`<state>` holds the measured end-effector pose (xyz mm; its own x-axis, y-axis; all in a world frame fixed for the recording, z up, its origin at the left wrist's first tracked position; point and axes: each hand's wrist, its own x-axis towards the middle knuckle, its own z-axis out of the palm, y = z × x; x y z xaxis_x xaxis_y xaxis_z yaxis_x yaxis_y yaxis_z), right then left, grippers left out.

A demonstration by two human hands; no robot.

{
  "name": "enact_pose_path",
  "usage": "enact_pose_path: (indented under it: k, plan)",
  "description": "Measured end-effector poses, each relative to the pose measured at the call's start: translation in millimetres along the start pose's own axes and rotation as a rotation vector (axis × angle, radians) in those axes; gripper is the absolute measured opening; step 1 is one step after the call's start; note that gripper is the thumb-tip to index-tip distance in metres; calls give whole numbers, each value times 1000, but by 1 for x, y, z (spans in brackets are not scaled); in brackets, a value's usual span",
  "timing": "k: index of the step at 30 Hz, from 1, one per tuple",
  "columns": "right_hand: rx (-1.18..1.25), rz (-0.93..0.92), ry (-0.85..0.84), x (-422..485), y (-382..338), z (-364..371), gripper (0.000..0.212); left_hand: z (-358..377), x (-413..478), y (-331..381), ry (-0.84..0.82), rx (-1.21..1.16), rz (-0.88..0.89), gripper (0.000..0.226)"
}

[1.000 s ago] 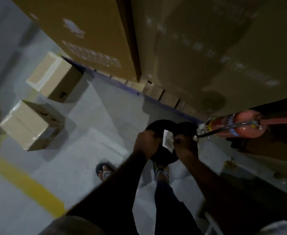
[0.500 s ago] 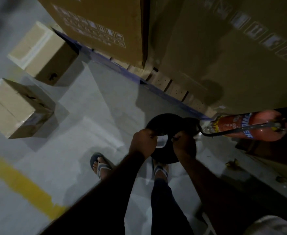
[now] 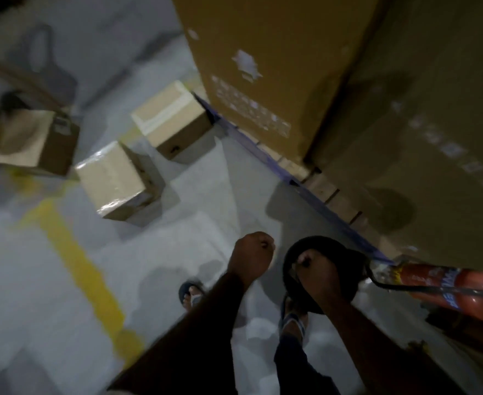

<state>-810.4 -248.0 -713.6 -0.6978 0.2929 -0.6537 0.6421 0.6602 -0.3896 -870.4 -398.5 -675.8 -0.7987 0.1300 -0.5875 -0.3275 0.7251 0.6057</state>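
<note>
The right hand (image 3: 317,270) grips the black horn (image 3: 345,259) of a red fire extinguisher (image 3: 434,283) at the floor's (image 3: 177,252) right edge. The left hand (image 3: 253,256) is a fist beside it, with nothing seen inside. The extinguisher's blue lettering and the big carton's (image 3: 263,67) white print are too blurred to read.

I see a red fire extinguisher (image 3: 445,289), blue-lettered, with a black horn (image 3: 340,250); left of it, a yellow line (image 3: 83,269) on grey floor (image 3: 35,323) and tan cardboard boxes (image 3: 112,181).
</note>
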Motion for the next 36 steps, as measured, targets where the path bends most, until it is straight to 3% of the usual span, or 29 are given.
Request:
enact_pose_path:
  k: [8, 18, 24, 29, 36]
  plan:
    - [76, -242, -30, -25, -206, 12, 32, -202, -32, -80, 248, -55, -93, 16]
    - [-29, -498, -111, -52, -457, 87, 30, -422, -34, -165, 500, -179, -183, 18]
    - [-63, -587, -176, -25, -554, 131, 16, -500, 9, -207, 571, -232, -246, 18]
    - [-98, -612, -233, 42, -621, 177, 18, -551, 74, -250, 570, -259, -341, 19]
    - [-231, -503, -302, 146, -676, 237, 18, -583, 171, -324, 435, -275, -534, 24]
